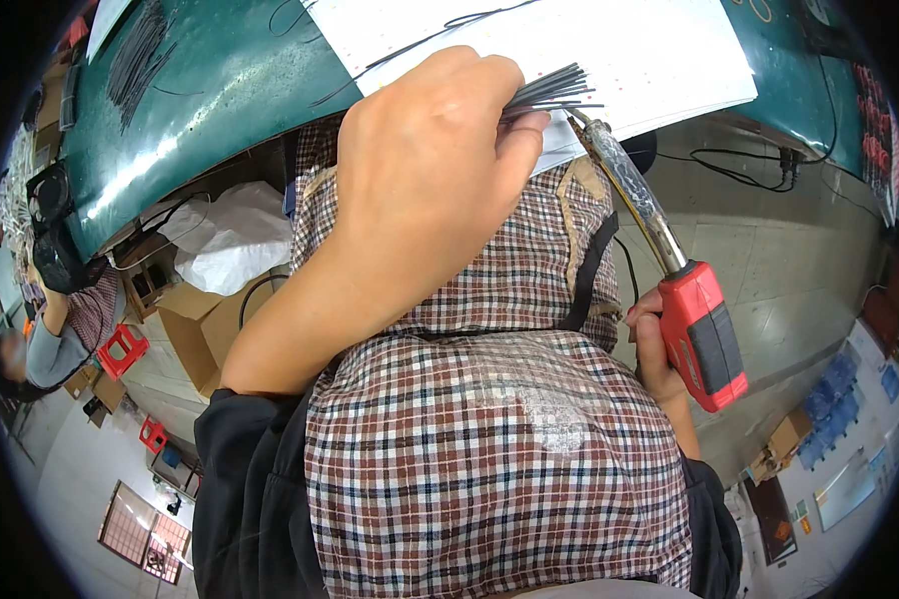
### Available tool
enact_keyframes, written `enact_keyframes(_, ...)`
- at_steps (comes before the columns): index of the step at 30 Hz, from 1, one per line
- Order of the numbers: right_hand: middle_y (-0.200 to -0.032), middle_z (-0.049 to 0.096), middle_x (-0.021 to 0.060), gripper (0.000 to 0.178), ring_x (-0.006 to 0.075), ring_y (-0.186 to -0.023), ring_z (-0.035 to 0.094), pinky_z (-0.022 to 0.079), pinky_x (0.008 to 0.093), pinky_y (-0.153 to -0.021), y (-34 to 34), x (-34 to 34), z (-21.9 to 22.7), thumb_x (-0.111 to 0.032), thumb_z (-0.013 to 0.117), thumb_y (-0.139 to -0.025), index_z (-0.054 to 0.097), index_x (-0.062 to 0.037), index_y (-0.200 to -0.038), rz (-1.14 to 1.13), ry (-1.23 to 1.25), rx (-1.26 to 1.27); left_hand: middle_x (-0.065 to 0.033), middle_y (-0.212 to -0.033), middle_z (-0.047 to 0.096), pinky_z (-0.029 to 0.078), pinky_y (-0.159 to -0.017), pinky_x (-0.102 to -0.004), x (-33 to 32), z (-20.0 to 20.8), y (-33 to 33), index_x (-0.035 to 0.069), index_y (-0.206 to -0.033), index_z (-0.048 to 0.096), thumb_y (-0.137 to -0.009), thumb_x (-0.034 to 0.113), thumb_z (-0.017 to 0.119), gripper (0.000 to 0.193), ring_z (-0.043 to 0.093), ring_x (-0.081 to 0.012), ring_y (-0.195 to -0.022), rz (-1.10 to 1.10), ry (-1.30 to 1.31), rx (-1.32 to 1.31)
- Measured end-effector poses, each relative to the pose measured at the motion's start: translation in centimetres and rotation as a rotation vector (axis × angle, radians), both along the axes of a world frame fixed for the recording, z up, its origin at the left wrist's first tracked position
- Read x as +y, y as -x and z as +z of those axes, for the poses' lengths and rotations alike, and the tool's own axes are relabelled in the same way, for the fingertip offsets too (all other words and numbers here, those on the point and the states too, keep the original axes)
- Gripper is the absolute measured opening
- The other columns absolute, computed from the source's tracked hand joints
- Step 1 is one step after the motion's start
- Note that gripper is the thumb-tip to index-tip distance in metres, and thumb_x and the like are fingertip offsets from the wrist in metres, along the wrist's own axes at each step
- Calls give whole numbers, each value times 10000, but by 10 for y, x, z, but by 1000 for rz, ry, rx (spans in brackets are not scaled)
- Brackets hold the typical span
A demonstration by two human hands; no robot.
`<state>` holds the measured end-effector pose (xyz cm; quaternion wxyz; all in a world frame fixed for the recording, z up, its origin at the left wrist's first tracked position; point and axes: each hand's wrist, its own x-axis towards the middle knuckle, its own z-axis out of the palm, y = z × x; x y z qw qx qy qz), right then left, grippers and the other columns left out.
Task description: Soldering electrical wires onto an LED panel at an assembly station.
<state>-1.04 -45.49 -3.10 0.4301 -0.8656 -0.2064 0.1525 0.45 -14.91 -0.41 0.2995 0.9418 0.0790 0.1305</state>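
Pinching a bundle of thin black wires (549, 93) in a closed fist, the left hand (425, 175) keeps their ends fanned toward three o'clock, long axis nearly level, at the white sheet's (589, 50) near edge. The right hand (654, 349) wraps the red handle of a tool (704, 334), probably so its tip, aimed at eleven o'clock, meets the ends.

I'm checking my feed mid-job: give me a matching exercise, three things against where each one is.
Things:
1. bundle of thin dark wires
2. red-handled tool
3. white sheet

Places:
A. lying on the green table
B. gripped in the left hand
C. held by the right hand

Pairs: 1-B, 2-C, 3-A
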Motion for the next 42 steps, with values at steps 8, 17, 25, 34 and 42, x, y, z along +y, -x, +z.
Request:
enact_keyframes(8,-881,711,134,195,305,-753,718,579,373,-691,0,1,-2,-83,780,-766,715,-23,-939,65,27,-49,-85,-771,651,491,-613,-363,-2,-1,-2,29,-812,666,-815,160,786,178,644,-271,-676,0,-38,-6)
enact_keyframes(17,-880,712,131,178,295,-735,710,572,365,-678,2,0,1,-84,777,-784,716,-20,-939,25,5,-21,-96,-757,639,491,-610,-377,-3,1,-4,24,-817,654,-819,150,779,178,642,-286,-677,-27,-50,-18)
enact_keyframes(25,-796,701,93,109,257,-718,704,559,345,-691,-2,3,9,-141,713,-858,709,-44,-906,-39,-35,101,-99,-753,639,487,-601,-379,-4,4,-2,25,-828,663,-825,166,783,185,634,-281,-662,-18,-92,21)
enact_keyframes(34,-828,598,117,166,123,-597,491,458,282,-599,-2,17,14,-167,591,-958,536,-13,-931,-146,-264,148,37,-852,723,290,-534,-168,24,45,1,4,-925,754,-828,75,839,148,421,11,-613,80,331,35)
enact_keyframes(42,-826,592,115,172,117,-584,484,456,274,-587,1,14,11,-171,592,-960,533,-10,-956,-144,-281,169,11,-740,678,337,-515,-176,1,34,-16,-21,-953,736,-829,19,799,145,493,21,-595,215,967,140)
